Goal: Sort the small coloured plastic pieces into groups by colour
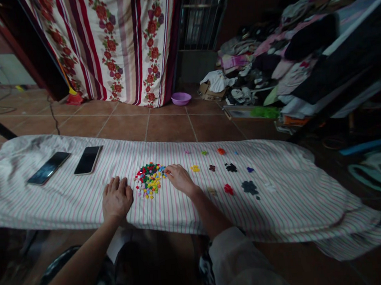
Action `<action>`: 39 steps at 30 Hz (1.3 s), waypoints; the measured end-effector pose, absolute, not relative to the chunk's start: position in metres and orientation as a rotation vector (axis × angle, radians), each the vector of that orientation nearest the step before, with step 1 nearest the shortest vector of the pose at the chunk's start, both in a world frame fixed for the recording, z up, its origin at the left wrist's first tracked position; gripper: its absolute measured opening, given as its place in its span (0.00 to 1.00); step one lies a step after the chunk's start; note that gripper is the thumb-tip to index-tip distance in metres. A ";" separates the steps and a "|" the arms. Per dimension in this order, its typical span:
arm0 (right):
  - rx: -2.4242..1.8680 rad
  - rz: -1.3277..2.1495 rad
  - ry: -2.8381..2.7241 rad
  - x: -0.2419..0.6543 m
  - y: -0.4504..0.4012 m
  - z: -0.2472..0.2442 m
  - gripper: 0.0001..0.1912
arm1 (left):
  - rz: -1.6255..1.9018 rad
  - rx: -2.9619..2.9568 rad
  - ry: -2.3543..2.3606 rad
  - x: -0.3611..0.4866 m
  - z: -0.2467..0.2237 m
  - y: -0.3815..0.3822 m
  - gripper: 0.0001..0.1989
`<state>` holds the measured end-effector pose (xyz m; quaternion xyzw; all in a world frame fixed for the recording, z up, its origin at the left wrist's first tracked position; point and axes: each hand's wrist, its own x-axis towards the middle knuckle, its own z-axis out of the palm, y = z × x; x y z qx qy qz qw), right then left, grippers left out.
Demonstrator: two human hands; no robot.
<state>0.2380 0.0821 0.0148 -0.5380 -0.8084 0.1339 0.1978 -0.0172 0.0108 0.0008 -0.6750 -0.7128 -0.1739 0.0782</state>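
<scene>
A mixed pile of small colourful pieces (151, 180) lies on the striped cloth (170, 212), in red, green, yellow, blue and other colours. Flat on the cloth just left of it rests my left hand (116, 200), fingers stretched out and holding nothing. My right hand (181, 179) reaches to the pile's right edge with its fingertips pinched together; whatever is between them is too small to make out. To the right are small single-colour groups, among them yellow pieces (195, 168), brown pieces (212, 168), black pieces (230, 167), red pieces (228, 189) and dark grey pieces (249, 187).
Two phones lie on the cloth at the left, a dark phone (49, 168) and a second phone (88, 160). Beyond, on the tiled floor, are a purple basin (181, 99) and a floral curtain (110, 46). A large heap of clothes (279, 51) fills the right.
</scene>
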 end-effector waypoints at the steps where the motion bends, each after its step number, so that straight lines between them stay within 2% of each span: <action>1: -1.498 0.370 -2.257 0.239 0.082 0.014 0.14 | -0.522 -2.020 -2.135 -0.017 0.001 0.011 0.23; 7: -1.527 0.329 -2.245 0.249 0.078 0.015 0.15 | -0.487 -2.029 -2.137 -0.017 0.004 0.009 0.23; 18: -1.527 0.317 -2.197 0.286 0.067 0.023 0.10 | -0.487 -2.033 -2.116 -0.018 0.004 0.009 0.24; 25: -1.646 0.323 -1.901 0.327 0.065 0.029 0.11 | -0.478 -2.042 -2.080 -0.019 0.001 0.008 0.23; 31: -1.715 0.360 -1.533 0.369 0.080 0.029 0.15 | -0.571 -2.052 -2.108 -0.019 0.002 0.008 0.21; 39: -2.084 0.241 -1.354 0.442 0.110 0.045 0.15 | -0.441 -2.027 -2.094 -0.018 0.002 0.009 0.25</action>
